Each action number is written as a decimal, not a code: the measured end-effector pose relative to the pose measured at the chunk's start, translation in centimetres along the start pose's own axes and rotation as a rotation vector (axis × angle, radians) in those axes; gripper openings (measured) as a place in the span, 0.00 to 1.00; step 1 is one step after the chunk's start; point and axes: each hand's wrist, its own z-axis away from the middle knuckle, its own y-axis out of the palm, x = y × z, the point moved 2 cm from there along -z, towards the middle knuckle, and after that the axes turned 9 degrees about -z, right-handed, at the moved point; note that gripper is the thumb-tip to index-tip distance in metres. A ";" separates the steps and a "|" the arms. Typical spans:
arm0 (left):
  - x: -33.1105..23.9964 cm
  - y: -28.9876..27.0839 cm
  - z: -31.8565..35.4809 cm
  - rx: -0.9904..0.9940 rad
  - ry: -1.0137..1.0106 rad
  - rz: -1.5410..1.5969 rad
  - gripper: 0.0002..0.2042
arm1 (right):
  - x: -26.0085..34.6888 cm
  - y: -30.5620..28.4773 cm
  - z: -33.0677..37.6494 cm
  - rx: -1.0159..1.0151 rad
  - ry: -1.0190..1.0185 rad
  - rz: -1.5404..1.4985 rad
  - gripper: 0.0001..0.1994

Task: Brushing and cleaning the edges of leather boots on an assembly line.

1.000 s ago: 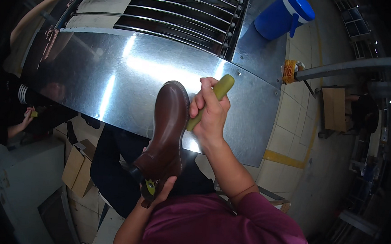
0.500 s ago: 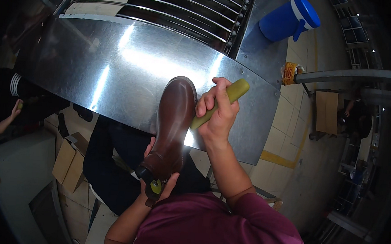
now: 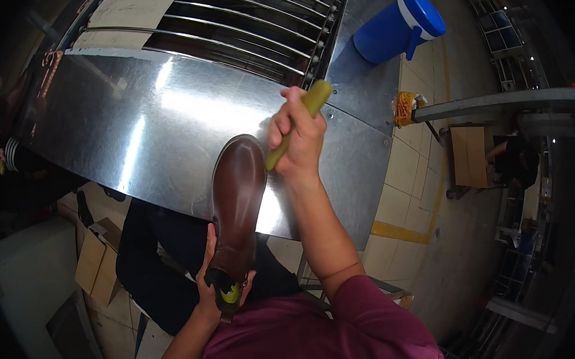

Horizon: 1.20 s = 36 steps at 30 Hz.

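We count two bare hands of the wearer, a left hand [image 3: 207,292] and a right hand [image 3: 301,144], holding one dark-brown leather boot [image 3: 239,183] and one olive-green rounded bar [image 3: 316,100]. Around them we see one blue cylindrical jug [image 3: 385,34] with a white band and two brown cardboard boxes [image 3: 93,266].

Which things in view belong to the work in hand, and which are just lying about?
In the work:
- brown boot, held by the left hand
- olive-green bar, gripped in the right hand
- metal table, beneath the boot's toe

Apparently just lying about:
- blue jug with a white band
- cardboard box at lower left
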 end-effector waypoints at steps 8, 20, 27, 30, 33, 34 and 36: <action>-0.2 0.0 0.0 -0.011 -0.029 -0.009 0.48 | 0.1 1.4 -1.8 0.064 0.002 0.042 0.12; -1.3 -0.6 -0.8 0.001 0.079 -0.291 0.44 | -0.9 -2.6 2.0 -0.034 -0.045 -0.070 0.13; -1.3 -0.4 -0.9 0.031 0.056 -0.287 0.44 | 0.0 -1.9 -1.7 0.051 0.099 -0.042 0.12; -2.1 -1.2 -0.4 0.008 0.017 -0.227 0.44 | -0.1 0.4 -3.2 0.123 0.090 -0.078 0.13; -1.4 -1.6 -1.4 0.014 0.060 -0.316 0.45 | -2.7 2.4 -5.1 0.145 0.151 -0.070 0.11; -1.6 -2.0 -2.0 0.042 0.029 -0.289 0.45 | -2.9 2.1 -5.6 0.146 0.096 -0.074 0.12; -1.3 -2.2 -2.0 0.065 0.014 -0.270 0.46 | -2.9 -0.1 -6.2 0.123 0.000 -0.062 0.13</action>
